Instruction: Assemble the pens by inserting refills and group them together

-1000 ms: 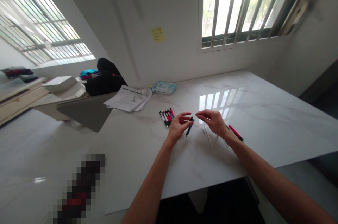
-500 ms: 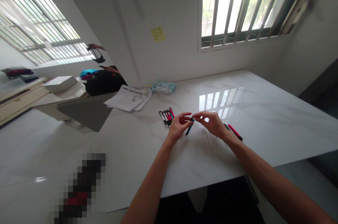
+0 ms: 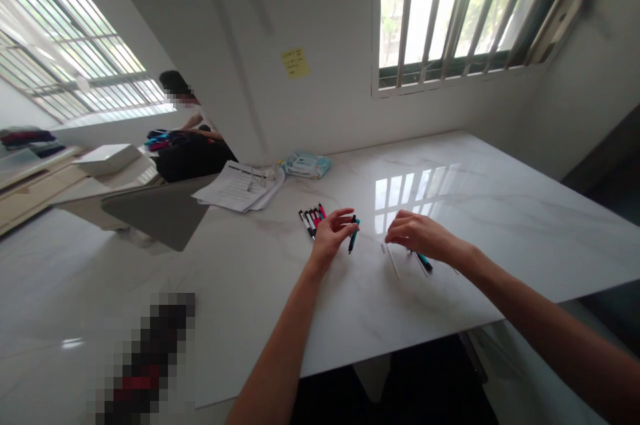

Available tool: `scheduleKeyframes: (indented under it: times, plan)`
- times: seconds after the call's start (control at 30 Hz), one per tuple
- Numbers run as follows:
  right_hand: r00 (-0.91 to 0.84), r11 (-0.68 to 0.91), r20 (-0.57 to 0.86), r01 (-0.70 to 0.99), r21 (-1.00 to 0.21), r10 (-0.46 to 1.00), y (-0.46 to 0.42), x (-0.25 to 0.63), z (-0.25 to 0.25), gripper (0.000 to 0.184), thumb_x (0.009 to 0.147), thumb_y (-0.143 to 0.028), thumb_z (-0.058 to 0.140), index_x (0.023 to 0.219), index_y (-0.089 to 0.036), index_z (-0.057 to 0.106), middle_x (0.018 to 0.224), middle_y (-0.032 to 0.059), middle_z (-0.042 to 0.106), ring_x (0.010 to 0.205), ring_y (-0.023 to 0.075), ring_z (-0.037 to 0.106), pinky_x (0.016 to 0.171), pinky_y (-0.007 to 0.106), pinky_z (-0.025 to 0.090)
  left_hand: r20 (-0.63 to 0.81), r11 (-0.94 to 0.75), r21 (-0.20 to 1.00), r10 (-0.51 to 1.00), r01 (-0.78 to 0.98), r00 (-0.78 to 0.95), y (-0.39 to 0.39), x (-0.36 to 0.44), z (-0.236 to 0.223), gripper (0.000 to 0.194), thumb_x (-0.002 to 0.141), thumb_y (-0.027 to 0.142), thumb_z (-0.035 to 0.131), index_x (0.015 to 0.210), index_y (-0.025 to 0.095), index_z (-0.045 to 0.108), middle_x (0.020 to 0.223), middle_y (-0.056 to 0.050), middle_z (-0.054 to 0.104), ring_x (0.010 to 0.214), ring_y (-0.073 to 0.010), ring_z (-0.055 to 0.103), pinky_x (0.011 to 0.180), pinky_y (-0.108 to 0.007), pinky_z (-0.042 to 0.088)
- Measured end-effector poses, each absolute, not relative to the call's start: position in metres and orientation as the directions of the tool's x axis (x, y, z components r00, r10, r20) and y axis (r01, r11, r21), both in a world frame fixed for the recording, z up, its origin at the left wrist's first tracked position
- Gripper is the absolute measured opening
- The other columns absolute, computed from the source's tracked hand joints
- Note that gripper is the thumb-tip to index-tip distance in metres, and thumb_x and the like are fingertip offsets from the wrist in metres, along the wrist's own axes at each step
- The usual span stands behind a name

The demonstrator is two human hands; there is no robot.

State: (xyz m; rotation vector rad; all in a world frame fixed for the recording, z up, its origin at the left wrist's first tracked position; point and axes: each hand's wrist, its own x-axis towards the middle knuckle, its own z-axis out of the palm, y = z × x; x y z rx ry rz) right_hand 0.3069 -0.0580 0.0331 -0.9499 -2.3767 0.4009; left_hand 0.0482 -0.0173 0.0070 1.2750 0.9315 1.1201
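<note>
My left hand [image 3: 330,238] holds a teal and black pen [image 3: 354,235] nearly upright between thumb and fingers, just above the marble table. My right hand [image 3: 410,233] is closed in a pinch, palm down. Its fingertips meet the upper end of a thin white pen refill [image 3: 394,263] lying on the table; whether they grip it I cannot tell. Under that hand lie another thin refill [image 3: 421,266] and a teal and black pen part [image 3: 426,262], partly hidden. Beside my left hand several pens [image 3: 307,219], white, black and red, lie in a row, partly covered by it.
Printed papers [image 3: 233,186] and a light blue wipes packet [image 3: 306,165] lie at the table's back left. A grey panel [image 3: 155,211] stands left of them. Another person [image 3: 200,121] is beyond, by a pile of dark and coloured cloth. A yellow note [image 3: 295,63] sticks to the wall.
My right hand came to the top of the pen, then moved away right and down to the refill. My left hand keeps the pen, now slightly further left. Another person has appeared at the back left.
</note>
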Motion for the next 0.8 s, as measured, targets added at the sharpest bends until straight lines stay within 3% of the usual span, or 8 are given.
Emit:
scheduleKeyframes:
  times: [0.23, 0.4, 0.53, 0.6, 0.67, 0.8]
  plan:
    - [-0.817, 0.851, 0.248, 0.476, -0.221, 0.521, -0.075, 0.309, 0.029, 0.022, 0.101, -0.020, 0.056, 0.099, -0.025, 0.077, 0.093, 0.0053, 0.074, 0.087, 0.0212, 0.059, 0.075, 0.034, 0.045, 0.090, -0.074, 0.994, 0.973, -0.081, 0.211, -0.018, 0.050, 0.010, 0.052, 0.069, 0.033, 0.087, 0.116, 0.017, 0.071, 0.096, -0.008, 0.075, 0.088, -0.0210, 0.072, 0.087, -0.037, 0.058]
    - [-0.888, 0.909, 0.204, 0.384, -0.159, 0.411, -0.070, 0.296, 0.024, 0.024, 0.101, -0.017, 0.055, 0.085, -0.023, 0.072, 0.083, 0.0044, 0.069, 0.084, 0.0204, 0.054, 0.075, 0.032, 0.042, 0.098, -0.089, 0.995, 0.976, -0.053, 0.194, -0.019, 0.049, 0.008, 0.049, 0.069, 0.032, 0.087, 0.113, 0.018, 0.071, 0.099, -0.008, 0.075, 0.090, -0.0209, 0.072, 0.087, -0.036, 0.058]
    - [-0.899, 0.927, 0.225, 0.360, -0.105, 0.375, -0.067, 0.294, 0.023, 0.021, 0.103, -0.016, 0.051, 0.093, -0.021, 0.069, 0.091, 0.0066, 0.069, 0.086, 0.0205, 0.055, 0.077, 0.033, 0.044, 0.100, -0.091, 0.994, 0.974, -0.057, 0.205, -0.018, 0.048, 0.005, 0.049, 0.070, 0.033, 0.086, 0.113, 0.017, 0.071, 0.096, -0.008, 0.075, 0.091, -0.0206, 0.072, 0.088, -0.036, 0.057]
    - [-0.870, 0.912, 0.276, 0.378, -0.157, 0.408, -0.067, 0.296, 0.025, 0.023, 0.104, -0.016, 0.047, 0.100, -0.021, 0.069, 0.096, 0.0079, 0.069, 0.087, 0.0203, 0.057, 0.077, 0.034, 0.046, 0.100, -0.087, 0.994, 0.974, -0.072, 0.205, -0.017, 0.048, 0.005, 0.049, 0.069, 0.033, 0.087, 0.113, 0.017, 0.071, 0.098, -0.008, 0.075, 0.090, -0.0200, 0.072, 0.088, -0.036, 0.057]
    - [-0.777, 0.861, 0.376, 0.421, -0.286, 0.505, -0.065, 0.296, 0.032, 0.025, 0.105, -0.019, 0.044, 0.106, -0.022, 0.069, 0.098, 0.0080, 0.070, 0.088, 0.0197, 0.060, 0.077, 0.033, 0.049, 0.099, -0.084, 0.993, 0.975, -0.083, 0.201, -0.017, 0.048, 0.006, 0.050, 0.069, 0.032, 0.088, 0.113, 0.018, 0.072, 0.099, -0.008, 0.075, 0.089, -0.0196, 0.072, 0.088, -0.036, 0.057]
    - [-0.318, 0.664, 0.583, 0.376, -0.646, 0.748, -0.052, 0.288, 0.049, 0.022, 0.103, -0.030, 0.051, 0.103, -0.023, 0.071, 0.096, 0.0063, 0.073, 0.086, 0.0192, 0.066, 0.078, 0.035, 0.054, 0.090, -0.074, 0.993, 0.977, -0.088, 0.193, -0.017, 0.048, 0.008, 0.051, 0.068, 0.032, 0.088, 0.115, 0.017, 0.072, 0.097, -0.008, 0.075, 0.088, -0.0197, 0.072, 0.088, -0.035, 0.057]
